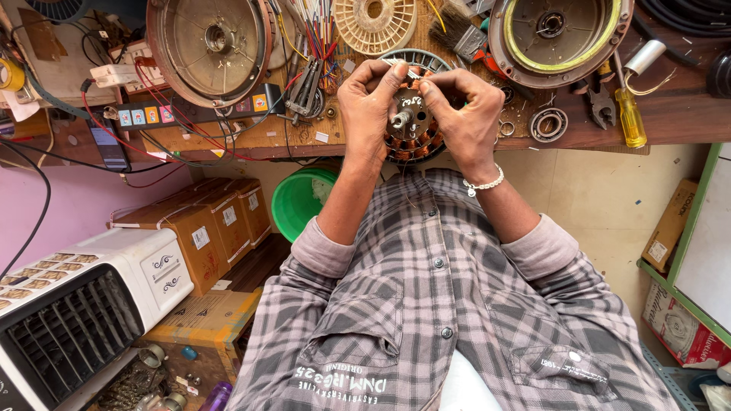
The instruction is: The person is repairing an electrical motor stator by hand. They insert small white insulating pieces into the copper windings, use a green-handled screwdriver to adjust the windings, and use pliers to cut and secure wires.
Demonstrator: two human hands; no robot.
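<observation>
My left hand (pixel 369 99) and my right hand (pixel 466 114) both grip a round motor stator (pixel 412 143) with copper windings and a central shaft, held upright just above the edge of the wooden workbench (pixel 670 114). The thumbs and forefingers of both hands meet at the stator's top rim and pinch a small pale piece there; what it is cannot be made out. A white bead bracelet sits on my right wrist. My fingers hide much of the stator's upper half.
On the bench lie a round metal motor cover (pixel 209 46), a second cover with a yellow rim (pixel 560 34), a cream plastic spool (pixel 375 23), a brush (pixel 457 30), pliers (pixel 601 103), a yellow screwdriver (pixel 630 118) and coloured wires (pixel 320 34). Below stand a green bucket (pixel 301 202), cardboard boxes (pixel 205 228) and a white air cooler (pixel 76 304).
</observation>
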